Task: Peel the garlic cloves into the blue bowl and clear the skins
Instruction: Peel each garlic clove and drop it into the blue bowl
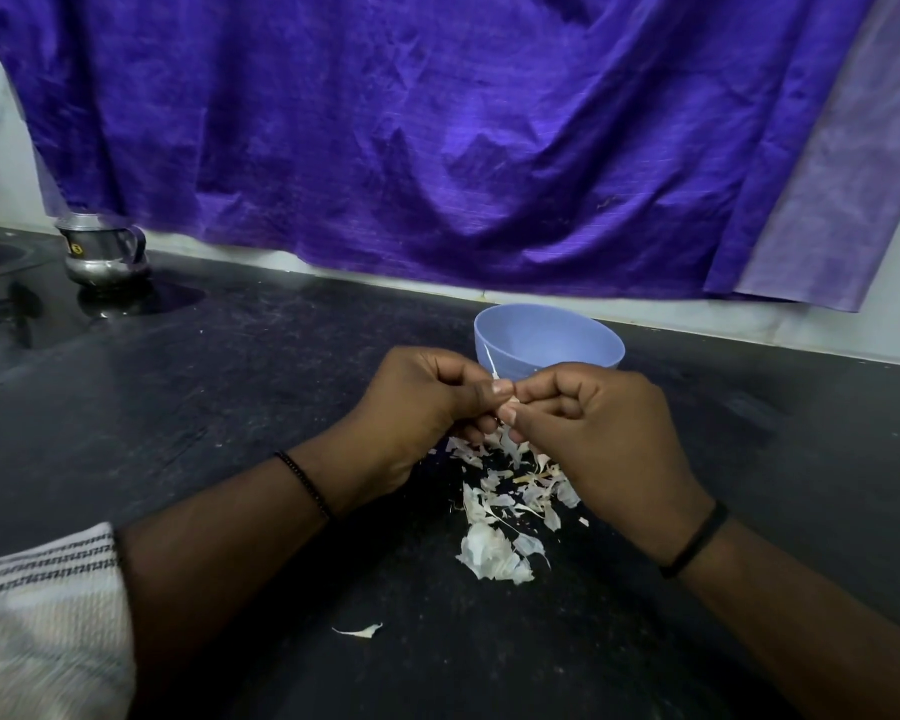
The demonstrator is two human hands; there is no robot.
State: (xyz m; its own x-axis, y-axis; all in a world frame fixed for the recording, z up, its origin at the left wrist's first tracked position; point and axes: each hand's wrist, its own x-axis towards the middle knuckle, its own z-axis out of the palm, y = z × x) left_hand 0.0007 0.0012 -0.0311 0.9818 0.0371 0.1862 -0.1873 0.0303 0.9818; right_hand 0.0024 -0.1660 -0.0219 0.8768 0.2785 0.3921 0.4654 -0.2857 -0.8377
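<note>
Dark counter [229,407], purple cloth behind. Left hand [416,402] and right hand [588,423] pinch one garlic clove [507,402], mid-peel. Blue bowl [546,337] at 12 o'clock; skins [499,511] at 6. Next, likely: strip remaining skin, drop clove in bowl.

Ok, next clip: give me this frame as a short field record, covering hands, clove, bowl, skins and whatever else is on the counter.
left hand: pinches garlic clove
right hand: pinches same clove
garlic clove: mostly hidden between fingertips, held over the skins
blue bowl: upright behind the hands; contents not visible
skins: loose pile on black counter, below the hands
stray skin: lies apart, nearer the camera
steel jug: far left
</note>
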